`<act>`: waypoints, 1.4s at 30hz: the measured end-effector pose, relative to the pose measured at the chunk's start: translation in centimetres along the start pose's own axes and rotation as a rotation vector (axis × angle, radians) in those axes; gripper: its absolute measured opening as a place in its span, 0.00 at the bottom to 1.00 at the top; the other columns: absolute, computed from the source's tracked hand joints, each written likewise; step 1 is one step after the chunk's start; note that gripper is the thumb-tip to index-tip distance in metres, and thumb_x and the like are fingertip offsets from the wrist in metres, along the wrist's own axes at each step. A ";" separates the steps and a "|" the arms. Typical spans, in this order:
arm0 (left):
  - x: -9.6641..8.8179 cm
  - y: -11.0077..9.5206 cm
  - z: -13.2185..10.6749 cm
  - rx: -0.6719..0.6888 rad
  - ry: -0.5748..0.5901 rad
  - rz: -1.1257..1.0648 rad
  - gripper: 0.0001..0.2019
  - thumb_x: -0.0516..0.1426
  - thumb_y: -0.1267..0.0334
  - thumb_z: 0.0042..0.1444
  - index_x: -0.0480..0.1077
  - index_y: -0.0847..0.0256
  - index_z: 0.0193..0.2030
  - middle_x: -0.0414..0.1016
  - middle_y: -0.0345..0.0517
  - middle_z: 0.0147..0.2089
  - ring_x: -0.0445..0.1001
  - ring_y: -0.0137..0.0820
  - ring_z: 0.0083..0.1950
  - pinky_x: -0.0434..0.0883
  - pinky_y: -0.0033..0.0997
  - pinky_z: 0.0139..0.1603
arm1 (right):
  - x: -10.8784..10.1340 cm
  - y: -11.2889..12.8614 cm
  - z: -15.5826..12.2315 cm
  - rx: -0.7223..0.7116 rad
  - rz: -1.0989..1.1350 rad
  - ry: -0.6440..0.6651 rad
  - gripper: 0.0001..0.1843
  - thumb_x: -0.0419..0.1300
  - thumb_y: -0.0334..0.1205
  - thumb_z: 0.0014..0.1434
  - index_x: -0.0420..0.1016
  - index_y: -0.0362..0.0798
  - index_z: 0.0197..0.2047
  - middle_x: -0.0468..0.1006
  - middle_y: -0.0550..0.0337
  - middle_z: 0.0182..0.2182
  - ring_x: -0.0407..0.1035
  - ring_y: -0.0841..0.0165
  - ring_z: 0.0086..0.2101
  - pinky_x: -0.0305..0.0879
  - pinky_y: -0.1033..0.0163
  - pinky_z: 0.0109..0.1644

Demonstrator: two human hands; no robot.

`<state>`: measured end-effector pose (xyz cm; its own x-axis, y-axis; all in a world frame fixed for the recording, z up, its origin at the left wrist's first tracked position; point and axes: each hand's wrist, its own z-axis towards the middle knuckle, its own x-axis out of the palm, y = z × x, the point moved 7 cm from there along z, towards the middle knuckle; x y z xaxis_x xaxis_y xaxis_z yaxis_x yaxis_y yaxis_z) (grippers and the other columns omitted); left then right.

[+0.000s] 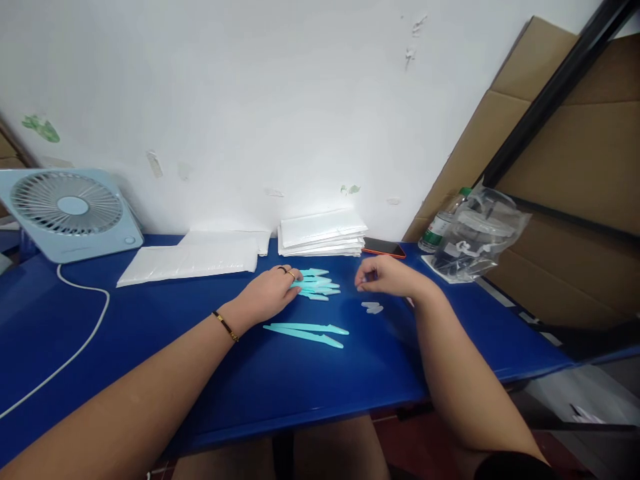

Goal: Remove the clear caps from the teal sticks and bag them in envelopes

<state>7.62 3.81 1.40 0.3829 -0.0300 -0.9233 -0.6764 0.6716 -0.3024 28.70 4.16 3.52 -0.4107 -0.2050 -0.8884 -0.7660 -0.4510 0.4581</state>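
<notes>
Head view: the fingers of the left hand (270, 293) are laid, with bent tips, upon the left end of a turquoise pile (319, 285); whether any piece is gripped there cannot be told, because the ends are covered by the fingers. The fingers of the right hand (384, 275) are curled inward and kept narrow, with the tips close to the thumb; it cannot be told whether something small is held between them. This hand is raised a little to the right of the pile, apart from it.

Just on the near side of the right hand, a few small clear pieces (373, 307) are seen, lying close together. Nearer than the pile, two loose turquoise tools (307, 333) are laid on the blue table (300, 393); their left ends are brought together and their notched right ends are spread.

At the far side, behind the pile, a stack of white sheets (323, 233) is placed against the wall, with a phone (384, 247) just to its right. White packets (200, 259) are laid to the left. At the far left a light blue fan (73, 207) is stood, and at the far right a green-capped bottle (436, 232) is partly hidden by a clear plastic bag (475, 233).
</notes>
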 end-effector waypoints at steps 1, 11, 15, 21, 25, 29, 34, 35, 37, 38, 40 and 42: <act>-0.2 -0.1 -0.1 0.010 -0.012 0.004 0.16 0.48 0.53 0.59 0.66 0.59 0.47 0.70 0.50 0.47 0.67 0.40 0.49 0.62 0.36 0.47 | 0.2 -1.0 -0.3 0.062 -0.045 0.069 0.08 0.65 0.40 0.44 0.79 0.49 0.30 0.77 0.61 0.25 0.68 0.68 0.26 0.60 0.66 0.28; 1.1 -2.9 -1.3 0.103 0.316 -0.140 0.08 0.55 0.56 0.52 0.72 0.55 0.35 0.74 0.41 0.35 0.69 0.31 0.35 0.62 0.28 0.32 | 2.9 -1.1 0.7 0.104 -0.047 0.147 0.04 0.61 0.38 0.46 0.74 0.48 0.28 0.76 0.61 0.25 0.68 0.70 0.24 0.59 0.67 0.25; 1.2 -2.1 -1.0 0.050 0.237 -0.052 0.08 0.51 0.61 0.53 0.71 0.57 0.31 0.73 0.43 0.33 0.69 0.31 0.32 0.61 0.29 0.31 | 2.7 0.0 0.5 0.074 0.208 0.164 0.08 0.60 0.41 0.51 0.71 0.46 0.34 0.75 0.60 0.26 0.69 0.71 0.24 0.63 0.67 0.26; 0.3 -0.4 -0.5 -0.078 0.168 -0.100 0.11 0.49 0.57 0.57 0.69 0.58 0.34 0.73 0.43 0.32 0.69 0.32 0.33 0.62 0.28 0.31 | 2.4 1.7 0.1 0.011 0.453 0.245 0.15 0.62 0.46 0.51 0.71 0.44 0.38 0.74 0.60 0.27 0.70 0.72 0.25 0.64 0.68 0.27; -0.1 -0.3 -0.5 -0.088 0.147 -0.119 0.11 0.49 0.57 0.57 0.69 0.58 0.34 0.73 0.42 0.32 0.69 0.31 0.32 0.62 0.27 0.30 | 3.0 1.8 0.4 0.017 0.440 0.256 0.15 0.62 0.46 0.50 0.72 0.44 0.37 0.74 0.61 0.26 0.69 0.73 0.24 0.64 0.68 0.27; -0.1 -0.6 -0.5 -0.087 0.151 -0.116 0.10 0.49 0.58 0.57 0.69 0.58 0.33 0.73 0.42 0.32 0.69 0.30 0.31 0.62 0.27 0.30 | 3.3 2.3 0.6 0.004 0.446 0.238 0.14 0.62 0.45 0.51 0.72 0.44 0.37 0.73 0.61 0.26 0.69 0.73 0.24 0.64 0.68 0.28; 0.0 -0.8 -0.2 -0.077 0.132 -0.088 0.09 0.49 0.62 0.56 0.69 0.59 0.33 0.73 0.42 0.32 0.69 0.31 0.33 0.63 0.28 0.32 | 3.9 3.4 1.4 -0.054 0.423 0.154 0.14 0.61 0.44 0.52 0.73 0.44 0.38 0.74 0.60 0.26 0.70 0.71 0.26 0.65 0.68 0.30; 0.0 -0.8 -0.1 -0.074 0.116 -0.064 0.09 0.48 0.63 0.56 0.69 0.59 0.33 0.73 0.42 0.33 0.70 0.32 0.34 0.63 0.28 0.33 | 4.0 3.5 1.6 -0.059 0.419 0.124 0.13 0.60 0.44 0.52 0.73 0.44 0.38 0.74 0.60 0.25 0.70 0.71 0.26 0.65 0.67 0.31; -0.2 -0.4 0.1 -0.084 0.054 -0.018 0.09 0.48 0.64 0.56 0.69 0.59 0.34 0.73 0.44 0.35 0.70 0.33 0.37 0.64 0.30 0.36 | 3.9 3.3 1.9 -0.055 0.393 0.060 0.14 0.60 0.44 0.52 0.73 0.44 0.39 0.74 0.60 0.25 0.70 0.71 0.26 0.64 0.67 0.31; -0.5 -0.3 0.2 -0.092 0.011 -0.003 0.09 0.49 0.64 0.56 0.69 0.60 0.36 0.73 0.45 0.38 0.70 0.34 0.39 0.65 0.31 0.38 | 3.5 3.1 1.8 -0.048 0.362 0.028 0.14 0.59 0.44 0.52 0.73 0.44 0.40 0.75 0.60 0.26 0.70 0.71 0.27 0.64 0.67 0.32; -1.1 -0.2 0.0 -0.097 -0.054 -0.006 0.10 0.51 0.61 0.55 0.69 0.60 0.41 0.72 0.47 0.44 0.69 0.35 0.44 0.65 0.32 0.42 | 2.4 2.3 1.4 -0.015 0.253 -0.014 0.14 0.60 0.44 0.51 0.75 0.44 0.39 0.75 0.59 0.26 0.69 0.70 0.28 0.63 0.67 0.32; -1.0 -0.8 -0.4 -0.057 0.005 -0.055 0.14 0.53 0.55 0.53 0.69 0.59 0.43 0.71 0.46 0.45 0.69 0.35 0.44 0.65 0.31 0.42 | 1.4 1.0 0.6 0.047 0.118 0.031 0.14 0.63 0.44 0.48 0.76 0.46 0.37 0.75 0.60 0.26 0.68 0.70 0.27 0.61 0.68 0.30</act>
<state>7.54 3.00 2.52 0.4176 -0.0700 -0.9059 -0.6891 0.6255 -0.3660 27.03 3.90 2.75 -0.4842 -0.2814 -0.8285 -0.7358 -0.3813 0.5596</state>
